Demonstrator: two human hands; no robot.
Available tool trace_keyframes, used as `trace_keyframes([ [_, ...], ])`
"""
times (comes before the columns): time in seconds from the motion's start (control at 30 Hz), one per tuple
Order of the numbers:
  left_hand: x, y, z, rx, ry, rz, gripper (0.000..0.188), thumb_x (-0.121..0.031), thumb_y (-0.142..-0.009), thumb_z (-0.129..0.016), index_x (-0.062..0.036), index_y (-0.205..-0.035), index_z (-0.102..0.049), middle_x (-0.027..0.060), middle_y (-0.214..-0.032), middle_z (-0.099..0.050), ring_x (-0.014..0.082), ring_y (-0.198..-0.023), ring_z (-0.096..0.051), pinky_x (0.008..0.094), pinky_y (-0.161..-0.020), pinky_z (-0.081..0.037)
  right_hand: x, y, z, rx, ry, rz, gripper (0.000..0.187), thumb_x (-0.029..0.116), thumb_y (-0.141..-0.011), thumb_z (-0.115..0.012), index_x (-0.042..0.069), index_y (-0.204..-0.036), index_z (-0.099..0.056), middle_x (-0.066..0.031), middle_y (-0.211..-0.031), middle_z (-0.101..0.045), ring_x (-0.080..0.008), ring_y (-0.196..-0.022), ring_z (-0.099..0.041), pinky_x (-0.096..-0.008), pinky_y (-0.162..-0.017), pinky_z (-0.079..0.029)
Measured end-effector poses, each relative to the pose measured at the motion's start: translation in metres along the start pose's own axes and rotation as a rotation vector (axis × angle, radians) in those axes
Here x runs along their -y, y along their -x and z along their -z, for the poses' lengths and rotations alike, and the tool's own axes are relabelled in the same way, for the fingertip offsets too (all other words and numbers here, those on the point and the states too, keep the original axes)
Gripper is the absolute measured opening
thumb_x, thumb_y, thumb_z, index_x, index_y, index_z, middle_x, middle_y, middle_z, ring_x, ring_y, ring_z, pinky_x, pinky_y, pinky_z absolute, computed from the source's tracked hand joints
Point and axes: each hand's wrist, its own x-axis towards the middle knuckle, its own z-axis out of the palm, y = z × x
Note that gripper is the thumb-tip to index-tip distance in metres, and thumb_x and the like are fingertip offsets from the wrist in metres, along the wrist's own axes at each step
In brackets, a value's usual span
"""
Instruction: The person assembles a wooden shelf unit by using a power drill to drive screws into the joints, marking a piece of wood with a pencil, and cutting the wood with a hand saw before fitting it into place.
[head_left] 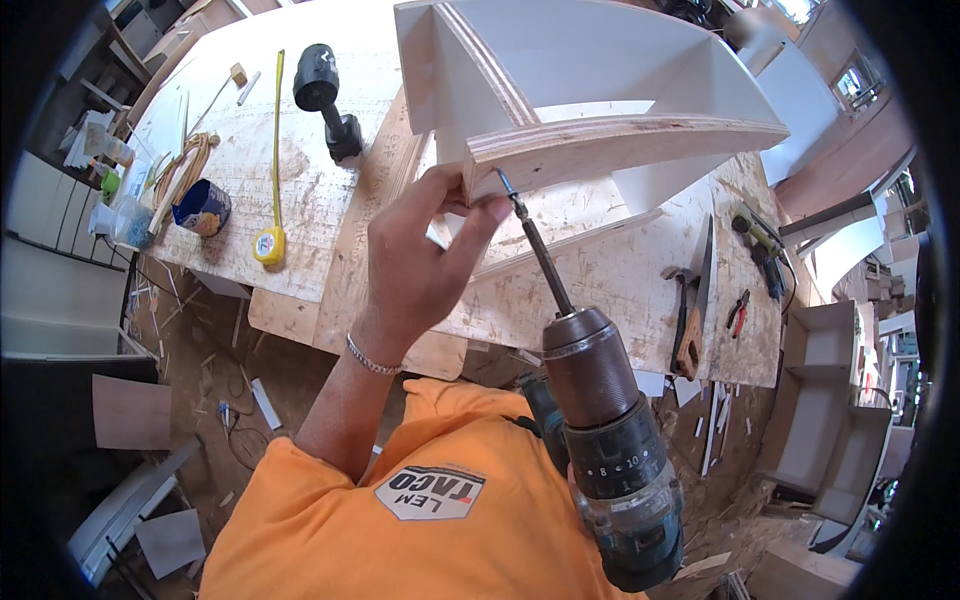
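A teal and black cordless drill (600,400) points up and away from me, a long driver bit (543,255) in its chuck. At the bit's tip a thin screw (506,182) meets the plywood edge strip (620,145) near its left end. My left hand (420,250) is closed around that end corner, its thumb beside the screw. Only a sliver of my right hand (572,478) shows behind the drill, which it holds; the handle and most fingers are hidden. The strip belongs to a white-faced wooden frame (590,50) with dividers, resting on the workbench (300,180).
A second drill (325,95) and an extended yellow tape measure (268,245) lie left on the bench, with a dark blue can (202,208). A hammer (682,290), a handsaw (698,310), red pliers (739,312) and a green power tool (762,250) lie right. Offcuts litter the floor.
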Motion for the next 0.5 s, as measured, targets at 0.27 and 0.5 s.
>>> trace_keyframes([
  [0.27,-0.006,-0.013,0.003,-0.018,-0.134,-0.065,0.017,-0.009,-0.088,-0.079,-0.0016,-0.099,-0.069,0.0083,-0.08,-0.069,0.0156,-0.071,-0.064,0.0299,-0.067,-0.052,-0.015,-0.001,0.002,-0.023,-0.085,0.026,0.038,0.021,-0.086,-0.079,0.004,-0.118,-0.067,-0.0044,-0.089,-0.067,-0.0153,-0.076,-0.064,-0.0316,-0.072,-0.052],
  [0.5,-0.006,-0.009,-0.002,-0.053,-0.115,-0.047,0.02,-0.015,-0.09,-0.076,-0.0014,-0.092,-0.062,0.0099,-0.078,-0.061,0.0237,-0.072,-0.064,0.0367,-0.064,-0.05,-0.035,-0.002,0.009,-0.028,-0.179,0.071,0.041,0.023,-0.086,-0.08,0.003,-0.118,-0.064,-0.0038,-0.083,-0.063,-0.0157,-0.071,-0.06,-0.0325,-0.067,-0.049],
])
